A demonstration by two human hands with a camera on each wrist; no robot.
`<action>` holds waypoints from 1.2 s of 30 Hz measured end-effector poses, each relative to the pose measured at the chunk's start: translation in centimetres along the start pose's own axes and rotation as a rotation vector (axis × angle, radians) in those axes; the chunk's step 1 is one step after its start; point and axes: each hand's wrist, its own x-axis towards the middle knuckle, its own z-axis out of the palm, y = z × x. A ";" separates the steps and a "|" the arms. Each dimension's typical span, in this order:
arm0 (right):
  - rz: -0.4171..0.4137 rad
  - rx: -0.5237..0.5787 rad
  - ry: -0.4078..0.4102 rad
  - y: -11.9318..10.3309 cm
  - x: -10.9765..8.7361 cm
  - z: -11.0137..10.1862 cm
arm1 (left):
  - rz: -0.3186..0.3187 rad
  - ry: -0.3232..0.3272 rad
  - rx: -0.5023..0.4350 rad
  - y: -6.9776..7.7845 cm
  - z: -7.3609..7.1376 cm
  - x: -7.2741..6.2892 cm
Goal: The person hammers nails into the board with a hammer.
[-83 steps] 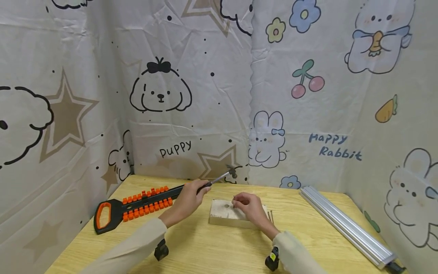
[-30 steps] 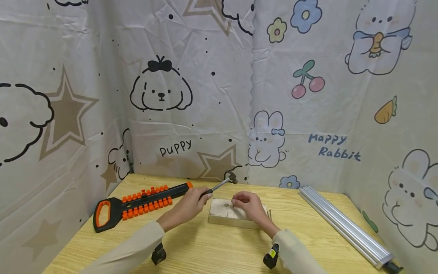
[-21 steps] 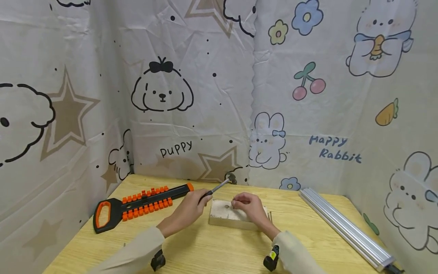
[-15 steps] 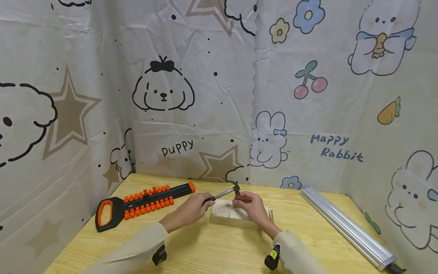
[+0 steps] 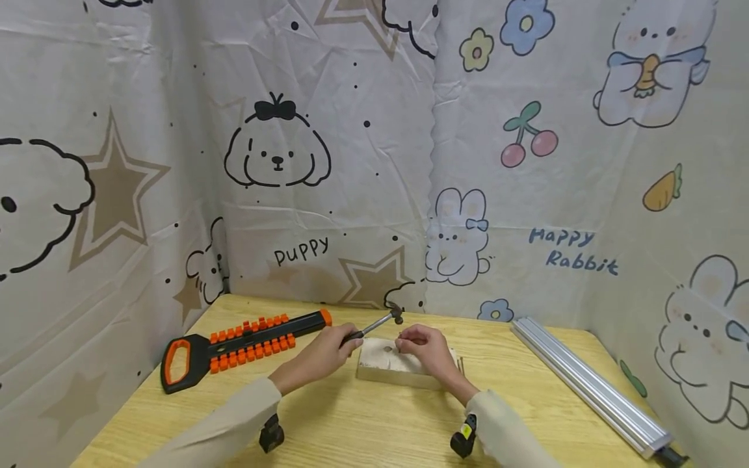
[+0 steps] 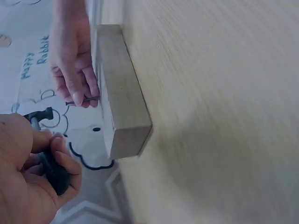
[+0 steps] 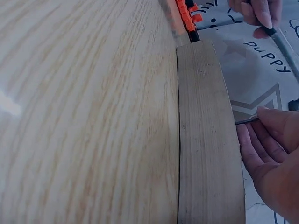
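Person at table: small claw hammer with dark handle and steel shaft in left hand; thin dark metal nail in right hand.
Left fingers were curled round the handle; the hammer head hung above and behind the block, apart from the nail. Right thumb and fingertips pinched the nail, which stood roughly upright, point down at the top face of a pale rectangular wooden block on the yellow wood-grain table. Thin brown nail-like pieces showed just beside the block's right end; could not tell whether they touched it. Black-and-orange plastic rack lay to the left, long silver metal rail well apart to the right.
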 end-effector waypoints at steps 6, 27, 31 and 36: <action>-0.043 -0.081 -0.005 -0.6 -0.3 -0.6 | -0.215 -0.043 -0.533 -0.9 0.6 -0.7; 0.135 -0.410 -0.080 0.8 -2.9 -12.4 | -0.353 -0.288 -0.947 -0.7 -1.2 -1.7; 0.222 -0.412 -0.071 1.8 -3.1 -12.1 | -0.323 -0.269 -0.788 -0.7 -1.3 -1.6; 0.279 -0.478 -0.029 2.3 -3.0 -11.3 | -0.275 -0.281 -0.681 -0.3 -0.8 -1.2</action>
